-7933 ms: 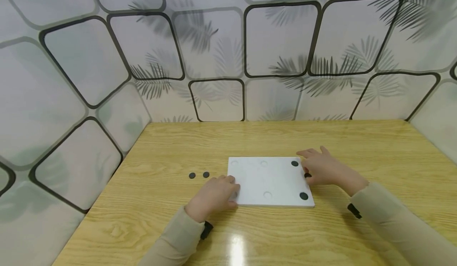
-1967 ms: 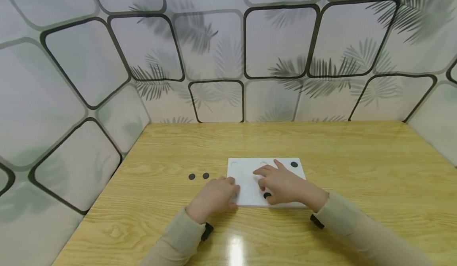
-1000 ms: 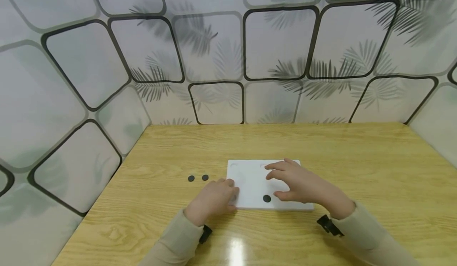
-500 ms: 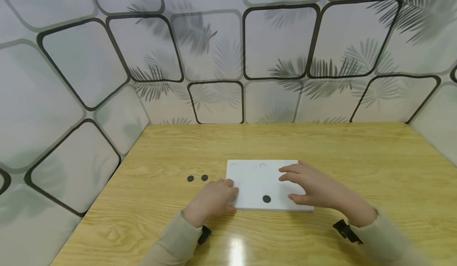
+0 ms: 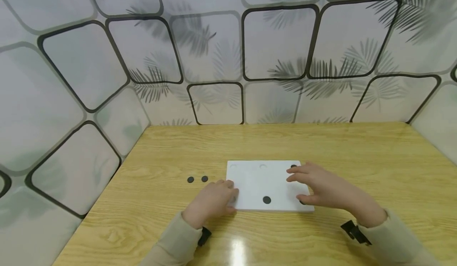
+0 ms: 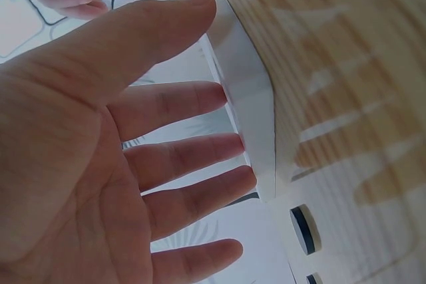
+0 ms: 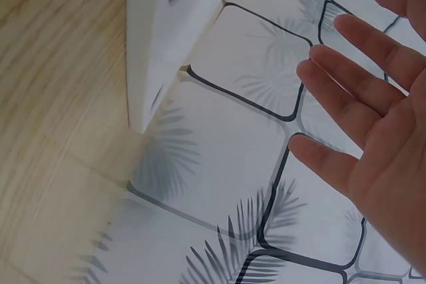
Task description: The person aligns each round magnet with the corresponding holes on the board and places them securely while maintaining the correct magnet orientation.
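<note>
A white board [image 5: 250, 182] with shallow round recesses lies on the wooden table. My left hand [image 5: 213, 199] rests at its left end, fingertips on the edge; the left wrist view shows those fingers [image 6: 183, 151] fairly straight and spread. Over the board's right end hovers my right hand [image 5: 323, 186], fingers apart and holding nothing, clear of the board in the right wrist view. One black disc [image 5: 266, 199] sits in the lower middle recess. Behind the right hand's fingers, another black disc [image 5: 294, 166] at the upper right and a lower right one [image 5: 302, 202] are partly hidden.
Two loose black discs, a left one [image 5: 191, 179] and a right one [image 5: 204, 178], lie on the table [image 5: 171, 151] left of the board. A patterned wall covering [image 5: 278, 43] rises behind the table and on both sides.
My right hand brought a black disc from the board's right edge to the lower middle recess, let go, and drew back to the right. My left hand stayed at the board's left end.
</note>
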The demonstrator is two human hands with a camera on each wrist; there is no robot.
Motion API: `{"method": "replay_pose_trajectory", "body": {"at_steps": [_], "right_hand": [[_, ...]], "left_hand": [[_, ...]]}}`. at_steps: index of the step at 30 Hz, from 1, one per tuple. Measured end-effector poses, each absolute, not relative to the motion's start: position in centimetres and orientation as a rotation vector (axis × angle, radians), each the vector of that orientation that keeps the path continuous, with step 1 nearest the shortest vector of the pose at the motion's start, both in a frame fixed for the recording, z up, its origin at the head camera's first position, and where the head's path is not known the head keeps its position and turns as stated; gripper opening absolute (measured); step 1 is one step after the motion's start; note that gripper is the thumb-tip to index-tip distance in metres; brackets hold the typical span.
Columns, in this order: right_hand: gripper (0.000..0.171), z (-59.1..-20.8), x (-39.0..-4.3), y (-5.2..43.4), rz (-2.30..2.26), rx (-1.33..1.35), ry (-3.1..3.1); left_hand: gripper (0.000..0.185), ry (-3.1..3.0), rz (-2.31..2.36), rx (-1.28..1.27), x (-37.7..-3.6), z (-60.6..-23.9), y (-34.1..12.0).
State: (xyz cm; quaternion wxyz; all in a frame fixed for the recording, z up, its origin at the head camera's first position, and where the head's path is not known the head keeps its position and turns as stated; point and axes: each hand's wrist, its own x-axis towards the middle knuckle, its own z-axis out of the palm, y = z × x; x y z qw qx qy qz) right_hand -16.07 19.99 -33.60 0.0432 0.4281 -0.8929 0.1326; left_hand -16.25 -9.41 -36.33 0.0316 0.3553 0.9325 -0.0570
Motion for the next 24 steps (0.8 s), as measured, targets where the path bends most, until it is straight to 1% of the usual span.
{"method": "replay_pose_trajectory", "body": {"at_steps": [24], "right_hand": [[0.036, -35.1, -16.5, 20.0, 0.418, 1.251, -3.094]], "left_hand": [[0.031, 2.876, -0.162, 1.102, -16.2, -36.5, -9.4]]}}
